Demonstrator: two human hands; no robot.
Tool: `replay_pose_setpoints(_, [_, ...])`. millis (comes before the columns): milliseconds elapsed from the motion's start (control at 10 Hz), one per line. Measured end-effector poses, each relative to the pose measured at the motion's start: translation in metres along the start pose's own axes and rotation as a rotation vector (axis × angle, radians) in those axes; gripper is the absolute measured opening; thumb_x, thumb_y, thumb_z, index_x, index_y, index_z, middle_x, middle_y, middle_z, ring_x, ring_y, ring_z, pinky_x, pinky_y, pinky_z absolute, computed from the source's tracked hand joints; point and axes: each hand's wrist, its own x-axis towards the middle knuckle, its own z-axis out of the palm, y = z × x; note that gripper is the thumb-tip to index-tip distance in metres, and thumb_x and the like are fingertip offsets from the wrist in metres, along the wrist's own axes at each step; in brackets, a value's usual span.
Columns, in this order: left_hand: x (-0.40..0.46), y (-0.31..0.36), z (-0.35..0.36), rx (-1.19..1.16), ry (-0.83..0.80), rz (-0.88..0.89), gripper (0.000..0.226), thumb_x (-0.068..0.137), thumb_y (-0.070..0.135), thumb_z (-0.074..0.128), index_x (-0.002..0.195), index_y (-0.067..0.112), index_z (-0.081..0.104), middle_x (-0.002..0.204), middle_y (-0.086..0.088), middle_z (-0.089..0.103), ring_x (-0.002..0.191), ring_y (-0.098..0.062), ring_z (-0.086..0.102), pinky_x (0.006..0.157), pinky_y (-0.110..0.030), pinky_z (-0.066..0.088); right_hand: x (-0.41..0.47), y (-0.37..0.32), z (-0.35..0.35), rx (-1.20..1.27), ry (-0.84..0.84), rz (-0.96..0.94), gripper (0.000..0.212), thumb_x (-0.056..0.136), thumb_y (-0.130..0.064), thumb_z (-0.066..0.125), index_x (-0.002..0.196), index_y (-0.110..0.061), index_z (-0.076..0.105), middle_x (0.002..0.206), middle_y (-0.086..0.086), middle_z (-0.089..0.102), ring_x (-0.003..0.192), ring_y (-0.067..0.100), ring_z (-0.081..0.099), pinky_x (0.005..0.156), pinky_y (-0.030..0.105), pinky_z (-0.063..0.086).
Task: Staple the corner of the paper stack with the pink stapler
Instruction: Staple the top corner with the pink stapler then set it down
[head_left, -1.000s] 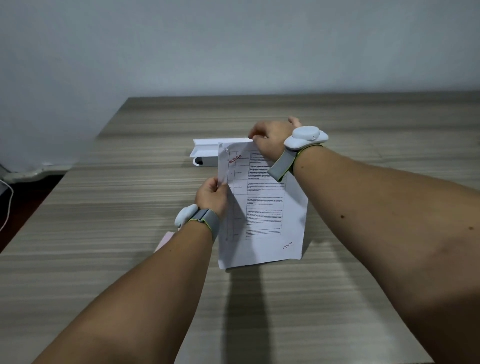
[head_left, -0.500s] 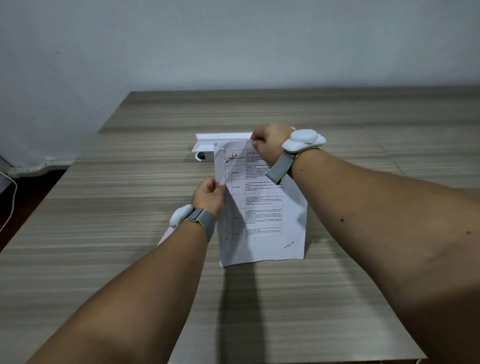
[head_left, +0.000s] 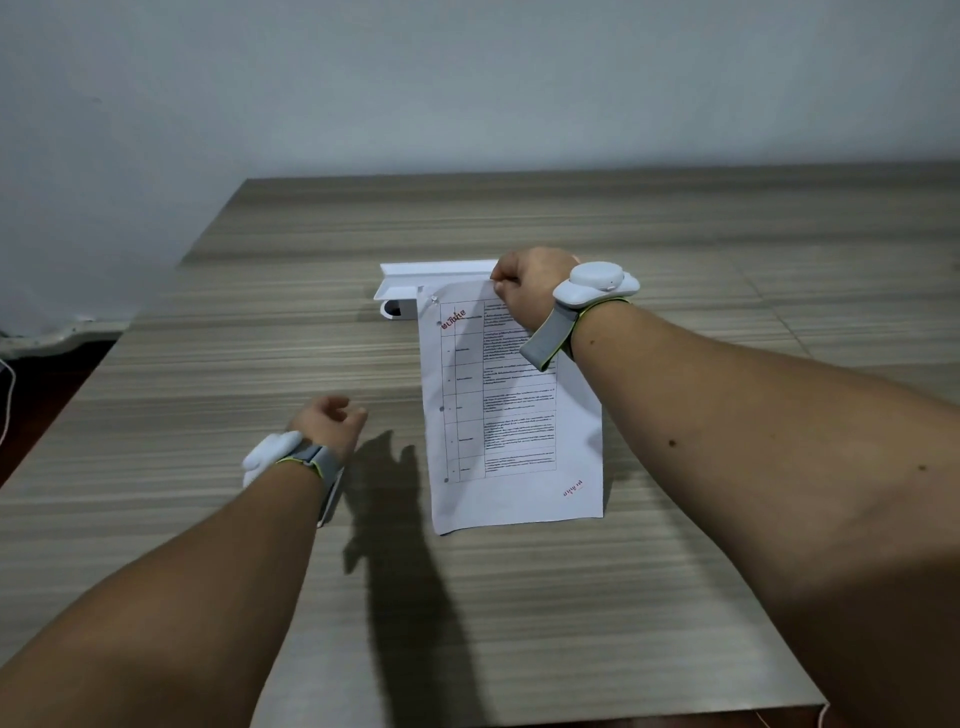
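The paper stack (head_left: 519, 488), printed with a table and red marks, hangs upright above the wooden table (head_left: 519, 623). My right hand (head_left: 530, 286) pinches its top edge near the right corner. My left hand (head_left: 330, 423) is off the paper, left of it and low over the table, with its fingers loosely curled and nothing in them. A thin pale pink edge, probably the pink stapler (head_left: 332, 499), shows under my left wrist; my forearm hides the rest. Both wrists wear white sensor bands.
A white plastic holder (head_left: 436, 273) lies on the table just behind the paper's top edge. The table's left edge runs diagonally at the left, with a white cable (head_left: 6, 395) on the floor beyond it. The front edge is at the lower right.
My left hand has let go of the paper's left edge and moved left and down toward the table. My right hand still holds the top, and the sheet hangs straighter.
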Motion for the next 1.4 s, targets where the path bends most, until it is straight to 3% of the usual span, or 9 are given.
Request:
replay_pose_setpoints(200, [0.004,-0.047,-0.008,0.507,-0.17,-0.078,0.054,0.084,0.034,0.059,0.125,0.001,0.049,0.126,-0.023,0.059,0.116,-0.038,0.055,0.094,-0.036,0.042,0.002,0.006,0.003,-0.009,-0.005,0.016,0.022,0.087,-0.027,0.05,0.1,-0.029,0.067,0.099,0.002,0.071,0.089,0.026,0.062,0.071,0.024,0.043])
replay_pose_setpoints(400, [-0.013,-0.058,-0.002,0.551,-0.108,-0.087,0.027,0.082,0.021,0.059,0.099,0.0,0.061,0.104,-0.026,0.065,0.097,-0.04,0.061,0.077,-0.036,0.044,0.005,0.009,0.01,-0.003,-0.026,0.033,0.02,0.086,-0.029,0.049,0.095,-0.032,0.066,0.086,-0.004,0.066,0.081,0.023,0.06,0.068,0.023,0.043])
replay_pose_setpoints(600, [-0.016,-0.051,0.007,0.562,-0.084,-0.178,0.033,0.08,0.013,0.06,0.105,-0.009,0.057,0.108,-0.03,0.062,0.101,-0.041,0.059,0.079,-0.039,0.046,0.006,0.006,0.01,-0.029,-0.036,0.012,0.021,0.086,-0.027,0.049,0.096,-0.031,0.066,0.083,-0.005,0.062,0.078,0.021,0.057,0.066,0.024,0.042])
replay_pose_setpoints(800, [-0.014,-0.03,0.008,0.347,-0.017,-0.26,0.051,0.085,0.04,0.052,0.104,-0.007,0.059,0.109,-0.031,0.063,0.102,-0.044,0.059,0.086,-0.045,0.046,0.005,0.004,0.009,-0.026,-0.039,0.014,0.02,0.086,-0.027,0.049,0.096,-0.031,0.066,0.081,-0.006,0.06,0.076,0.02,0.055,0.067,0.023,0.041])
replay_pose_setpoints(900, [-0.005,0.006,0.007,0.01,0.07,-0.249,0.046,0.08,0.052,0.053,0.081,0.007,0.058,0.084,-0.023,0.065,0.092,-0.042,0.062,0.082,-0.042,0.049,0.003,0.003,0.01,-0.006,-0.038,0.013,0.02,0.086,-0.026,0.049,0.096,-0.03,0.067,0.081,-0.005,0.06,0.077,0.021,0.056,0.067,0.023,0.04])
replay_pose_setpoints(1000, [-0.002,0.036,0.006,-0.232,0.106,-0.218,0.032,0.074,0.043,0.062,0.081,0.014,0.051,0.085,-0.017,0.061,0.089,-0.036,0.059,0.079,-0.037,0.049,0.003,0.003,0.01,0.005,-0.044,0.02,0.021,0.086,-0.025,0.049,0.097,-0.029,0.067,0.084,-0.002,0.064,0.078,0.022,0.057,0.067,0.023,0.041])
replay_pose_setpoints(1100, [0.004,0.081,0.0,-0.545,0.039,-0.25,0.053,0.065,0.047,0.059,0.107,0.014,0.055,0.106,-0.013,0.06,0.1,-0.033,0.058,0.086,-0.044,0.054,0.003,0.001,0.009,-0.004,-0.061,0.031,0.022,0.087,-0.023,0.049,0.098,-0.027,0.067,0.095,0.002,0.07,0.078,0.022,0.055,0.068,0.023,0.042])
replay_pose_setpoints(1300, [0.004,0.14,-0.005,-1.014,-0.072,-0.273,0.035,0.079,0.051,0.046,0.079,0.017,0.055,0.078,-0.005,0.057,0.064,-0.022,0.059,0.047,-0.026,0.052,0.0,-0.002,0.005,-0.011,-0.078,0.034,0.023,0.088,-0.022,0.049,0.103,-0.026,0.067,0.102,0.003,0.07,0.088,0.024,0.06,0.071,0.023,0.043])
replay_pose_setpoints(1400, [0.002,0.154,-0.004,-1.046,-0.047,-0.222,0.041,0.082,0.054,0.04,0.088,0.016,0.055,0.086,-0.01,0.062,0.066,-0.025,0.063,0.047,-0.027,0.052,-0.001,-0.003,0.005,0.0,-0.077,0.04,0.024,0.088,-0.021,0.05,0.104,-0.026,0.067,0.103,0.003,0.07,0.088,0.024,0.059,0.07,0.023,0.041])
